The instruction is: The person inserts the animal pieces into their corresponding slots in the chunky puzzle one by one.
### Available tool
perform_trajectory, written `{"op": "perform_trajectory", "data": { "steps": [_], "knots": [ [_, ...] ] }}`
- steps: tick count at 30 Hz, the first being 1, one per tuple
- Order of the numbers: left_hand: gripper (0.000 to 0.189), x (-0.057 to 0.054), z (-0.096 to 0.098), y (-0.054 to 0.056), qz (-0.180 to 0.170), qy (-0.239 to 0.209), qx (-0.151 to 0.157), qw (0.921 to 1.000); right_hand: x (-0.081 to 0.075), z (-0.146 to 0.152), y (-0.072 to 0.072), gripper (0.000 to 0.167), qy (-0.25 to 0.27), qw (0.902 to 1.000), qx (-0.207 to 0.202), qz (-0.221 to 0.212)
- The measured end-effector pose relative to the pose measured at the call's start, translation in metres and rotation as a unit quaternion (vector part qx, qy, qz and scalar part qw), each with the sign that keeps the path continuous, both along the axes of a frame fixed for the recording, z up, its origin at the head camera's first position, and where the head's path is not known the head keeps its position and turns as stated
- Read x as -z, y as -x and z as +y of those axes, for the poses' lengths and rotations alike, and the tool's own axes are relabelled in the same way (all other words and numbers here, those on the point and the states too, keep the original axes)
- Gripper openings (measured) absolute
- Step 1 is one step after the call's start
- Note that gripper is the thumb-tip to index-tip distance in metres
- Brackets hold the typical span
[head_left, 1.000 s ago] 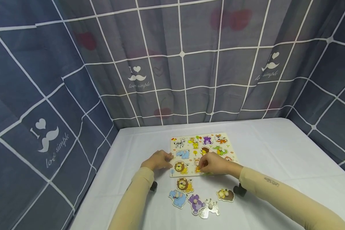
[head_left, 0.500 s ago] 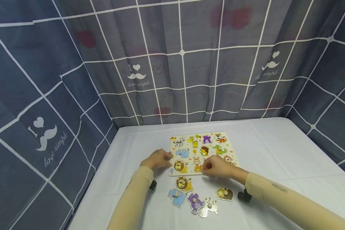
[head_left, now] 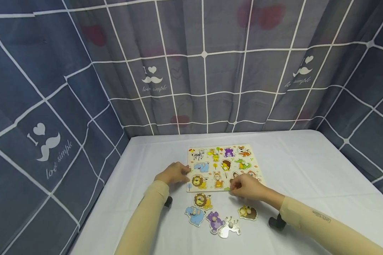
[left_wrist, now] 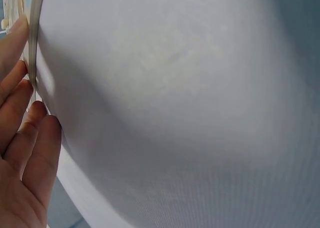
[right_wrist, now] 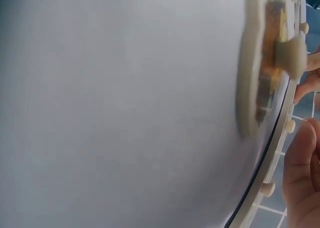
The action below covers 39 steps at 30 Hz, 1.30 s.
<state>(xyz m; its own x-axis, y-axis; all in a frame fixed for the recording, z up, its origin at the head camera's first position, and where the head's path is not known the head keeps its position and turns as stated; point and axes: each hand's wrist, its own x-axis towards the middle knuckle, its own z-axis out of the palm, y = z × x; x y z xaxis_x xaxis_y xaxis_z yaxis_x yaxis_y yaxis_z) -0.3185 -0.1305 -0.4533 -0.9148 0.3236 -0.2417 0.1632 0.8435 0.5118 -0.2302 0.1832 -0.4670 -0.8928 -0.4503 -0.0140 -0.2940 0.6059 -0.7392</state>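
My left hand (head_left: pixel 173 173) touches the left edge of an animal puzzle board (head_left: pixel 210 174). In the left wrist view its fairly straight fingers (left_wrist: pixel 45 143) lie along that edge. At the board's front edge is my right hand (head_left: pixel 246 186), fingers loosely bent, nothing visibly held. It partly covers a monkey picture (head_left: pixel 235 174). A kangaroo piece (head_left: pixel 218 180) sits just left of it. In front lie loose knobbed pieces: a lion (head_left: pixel 203 201), an elephant (head_left: pixel 195 216), a purple animal (head_left: pixel 215 222), a shiny zebra-shaped piece (head_left: pixel 228 227) and a hedgehog (head_left: pixel 247 213).
A white cloth covers the table (head_left: pixel 293 159). Behind and beside it hangs a dark checked curtain (head_left: pixel 185 78). Small wooden knobs (right_wrist: pixel 268 189) stick up from the board in the right wrist view. Black wrist devices (head_left: pixel 277 223) sit under the forearms.
My right hand has drawn back from the kangaroo and shifted right along the front edge, uncovering that piece. My left hand stays at the board's left edge. The loose pieces stay put.
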Motion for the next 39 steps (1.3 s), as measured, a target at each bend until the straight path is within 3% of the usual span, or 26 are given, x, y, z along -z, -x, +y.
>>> {"op": "perform_trajectory", "data": {
  "steps": [23,31,39],
  "knots": [
    [0.048,-0.012,0.001,-0.001,-0.002,-0.008,0.000,1.0000,-0.001,0.032,-0.046,0.008,0.032,0.9988,0.011,-0.035],
    [0.049,-0.006,0.001,-0.004,-0.014,-0.007,-0.009,0.9998,0.005,0.030,-0.056,0.010,0.035,0.9981,0.023,-0.045],
    [0.050,-0.004,0.002,-0.003,-0.013,-0.002,-0.006,0.9999,0.006,0.024,-0.060,0.014,0.021,0.9992,0.030,-0.012]
  ]
}}
